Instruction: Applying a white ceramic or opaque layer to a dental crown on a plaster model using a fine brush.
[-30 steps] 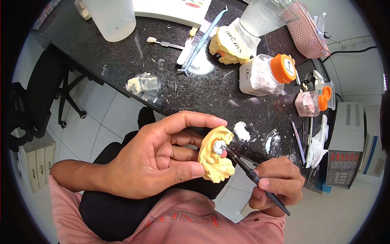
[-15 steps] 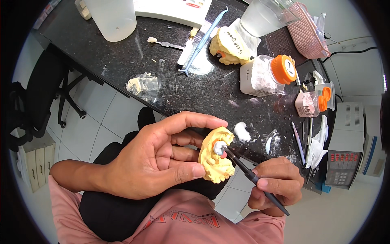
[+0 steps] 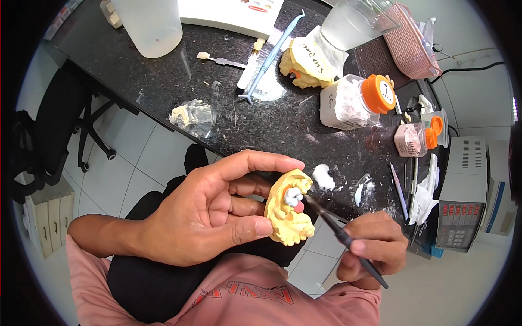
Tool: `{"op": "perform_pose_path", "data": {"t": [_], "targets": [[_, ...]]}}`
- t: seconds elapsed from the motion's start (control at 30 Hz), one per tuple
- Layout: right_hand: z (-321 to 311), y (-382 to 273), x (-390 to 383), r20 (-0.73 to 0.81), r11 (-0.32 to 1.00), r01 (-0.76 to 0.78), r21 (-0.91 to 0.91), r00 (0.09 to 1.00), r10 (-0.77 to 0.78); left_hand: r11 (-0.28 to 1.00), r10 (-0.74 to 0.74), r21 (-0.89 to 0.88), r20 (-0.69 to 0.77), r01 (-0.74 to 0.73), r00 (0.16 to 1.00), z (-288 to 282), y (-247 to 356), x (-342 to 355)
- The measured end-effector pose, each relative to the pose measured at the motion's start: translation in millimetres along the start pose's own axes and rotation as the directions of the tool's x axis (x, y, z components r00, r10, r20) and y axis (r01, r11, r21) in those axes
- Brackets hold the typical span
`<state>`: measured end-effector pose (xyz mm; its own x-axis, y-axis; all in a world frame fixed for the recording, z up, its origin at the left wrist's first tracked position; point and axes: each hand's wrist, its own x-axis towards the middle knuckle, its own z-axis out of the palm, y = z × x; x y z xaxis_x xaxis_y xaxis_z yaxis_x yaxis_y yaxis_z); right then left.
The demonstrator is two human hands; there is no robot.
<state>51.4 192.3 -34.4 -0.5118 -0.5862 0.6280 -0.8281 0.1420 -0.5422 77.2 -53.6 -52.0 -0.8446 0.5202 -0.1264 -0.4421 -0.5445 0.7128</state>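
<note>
Between the thumb and fingers of my left hand (image 3: 212, 209) sits a yellow dental cast (image 3: 288, 225), its toothed side turned to the right. A pale blue-white tooth shape (image 3: 293, 196) stands in the cast, with a pink-red patch (image 3: 298, 207) beside it. My right hand (image 3: 375, 247) pinches a slim black-handled brush (image 3: 340, 235). Its dark tip is a little blurred and lies just right of the tooth shape, apparently apart from it. On the bench beyond the cast is a small heap of white powder (image 3: 324, 177).
A dark speckled bench (image 3: 255, 127) holds an orange-lidded powder jar (image 3: 348, 103), a smaller jar of pink powder (image 3: 410, 139), another yellow cast (image 3: 305, 61), a blue double-ended instrument (image 3: 274, 52) and a clear water cup (image 3: 356, 24). Tools and crumpled tissue (image 3: 424, 195) lie at the right.
The brush tip has drawn back to the right from the tooth shape, which shows more fully with the pink-red patch. My left hand holds the cast almost still.
</note>
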Motion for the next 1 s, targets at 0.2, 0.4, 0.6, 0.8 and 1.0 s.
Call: {"op": "perform_pose_path", "data": {"t": [0.2, 0.4, 0.6, 0.8, 1.0], "targets": [[-12.4, -9.8, -3.7, -0.239, 0.86, -0.44, 0.259, 0.833, 0.499, 1.0, 0.018, 0.019, 0.011, -0.019, 1.0, 2.1, 1.7, 3.0], [-16.0, -2.8, 2.4, -0.192, 0.674, -0.571, 0.47, 0.679, 0.709, 0.999, 0.011, 0.035, -0.017, -0.01, 1.0, 2.2, -0.3, 3.2], [-15.8, -4.5, 6.6, -0.165, 0.652, -0.62, 0.436, 0.657, 0.735, 0.999, 0.021, 0.034, -0.043, -0.019, 0.999, 4.2, -1.4, 3.0], [-13.4, -6.2, 9.3, -0.154, 0.644, -0.657, 0.392, 0.643, 0.75, 0.999, 0.026, 0.032, -0.041, -0.025, 0.999, 4.2, -0.7, 2.7], [-12.2, -7.8, 10.4, -0.176, 0.632, -0.668, 0.393, 0.62, 0.764, 0.999, 0.027, 0.037, -0.009, -0.027, 1.0, 1.2, -0.9, 4.1]]}}
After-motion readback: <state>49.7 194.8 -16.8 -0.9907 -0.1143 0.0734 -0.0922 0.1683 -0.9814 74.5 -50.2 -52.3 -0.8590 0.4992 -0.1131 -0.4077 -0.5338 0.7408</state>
